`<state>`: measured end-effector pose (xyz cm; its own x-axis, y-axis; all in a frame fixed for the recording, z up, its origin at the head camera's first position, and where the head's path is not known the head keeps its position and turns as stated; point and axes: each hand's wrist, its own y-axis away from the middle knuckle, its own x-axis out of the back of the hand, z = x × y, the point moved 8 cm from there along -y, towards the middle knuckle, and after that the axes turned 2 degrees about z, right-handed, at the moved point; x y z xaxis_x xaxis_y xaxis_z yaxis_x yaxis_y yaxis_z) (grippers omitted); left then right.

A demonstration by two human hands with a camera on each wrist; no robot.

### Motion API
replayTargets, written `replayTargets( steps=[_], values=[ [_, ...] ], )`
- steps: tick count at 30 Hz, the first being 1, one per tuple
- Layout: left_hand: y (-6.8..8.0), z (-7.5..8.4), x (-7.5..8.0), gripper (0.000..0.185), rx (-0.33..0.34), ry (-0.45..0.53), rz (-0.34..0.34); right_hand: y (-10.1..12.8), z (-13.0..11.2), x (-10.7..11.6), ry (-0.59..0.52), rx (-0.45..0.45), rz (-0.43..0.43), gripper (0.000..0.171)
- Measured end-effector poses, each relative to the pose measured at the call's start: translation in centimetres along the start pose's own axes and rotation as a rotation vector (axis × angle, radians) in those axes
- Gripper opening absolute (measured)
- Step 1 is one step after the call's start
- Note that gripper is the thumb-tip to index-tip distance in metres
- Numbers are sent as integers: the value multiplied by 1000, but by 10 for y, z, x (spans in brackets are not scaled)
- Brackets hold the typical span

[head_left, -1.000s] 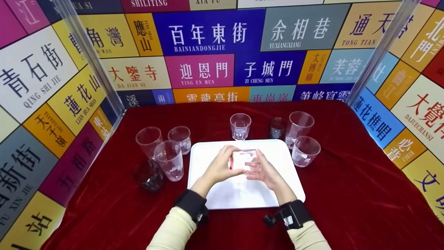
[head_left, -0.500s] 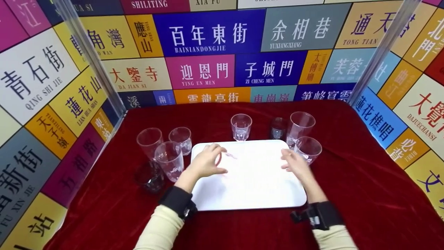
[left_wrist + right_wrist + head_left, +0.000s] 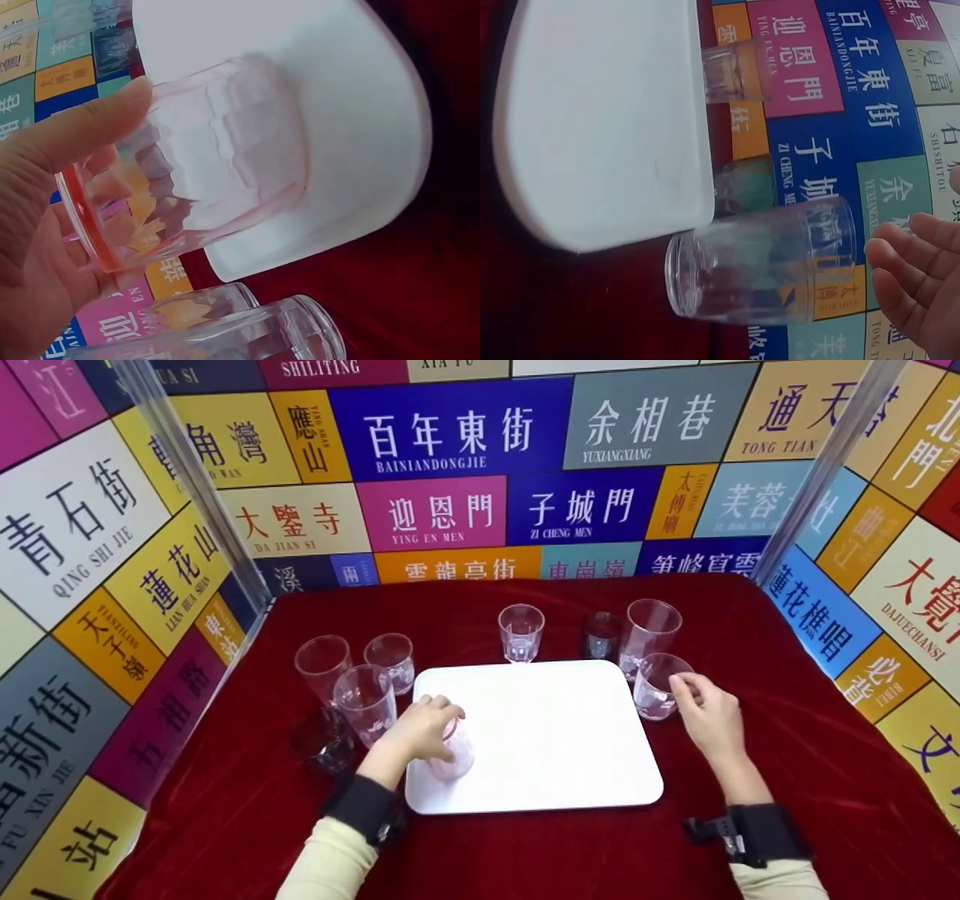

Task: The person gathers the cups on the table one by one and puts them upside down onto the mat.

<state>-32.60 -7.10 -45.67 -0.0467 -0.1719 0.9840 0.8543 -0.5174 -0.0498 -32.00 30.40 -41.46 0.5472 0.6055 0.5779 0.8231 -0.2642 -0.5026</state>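
Observation:
A clear tumbler with a pink rim (image 3: 452,751) stands at the near left corner of the white tray (image 3: 555,735). My left hand (image 3: 424,727) grips it from above and from the side. In the left wrist view my thumb (image 3: 97,127) lies on the tumbler's (image 3: 217,157) wall, with my fingers behind it, over the tray's corner (image 3: 360,112). My right hand (image 3: 701,709) is off the tray's right edge, its fingers straight and right at the rim of a short clear glass (image 3: 656,690). In the right wrist view a small gap shows between my fingers (image 3: 900,259) and that glass (image 3: 757,274).
On the red cloth (image 3: 750,780), a tall glass (image 3: 649,634), a small dark glass (image 3: 600,636) and a stemmed glass (image 3: 520,631) stand behind the tray. Left of the tray stand three clear glasses (image 3: 366,705) and a dark one (image 3: 322,739). Printed panels wall in three sides.
A second ago both hands held the tumbler over the tray's middle. My left hand has carried it to the near left corner, and my right hand has let go and moved right to the short glass.

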Motion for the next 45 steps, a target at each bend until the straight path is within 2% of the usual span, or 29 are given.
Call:
replayTargets(
  steps=[8, 12, 26, 36, 45],
  values=[
    [11, 6, -4, 60, -9, -76, -39, 2, 14, 7, 35, -10, 9, 32],
    [16, 12, -5, 61, -12, -83, -50, 2, 17, 8, 41, -4, 7, 32],
    [20, 20, 1, 61, -55, -104, 11, 4, 17, 10, 57, 2, 11, 31],
    [23, 18, -3, 61, -21, -92, -28, 5, 20, 9, 70, -10, -6, 32],
    [27, 16, -9, 63, -7, -76, -31, 9, 24, 3, 76, -3, -29, 34]
  ],
)
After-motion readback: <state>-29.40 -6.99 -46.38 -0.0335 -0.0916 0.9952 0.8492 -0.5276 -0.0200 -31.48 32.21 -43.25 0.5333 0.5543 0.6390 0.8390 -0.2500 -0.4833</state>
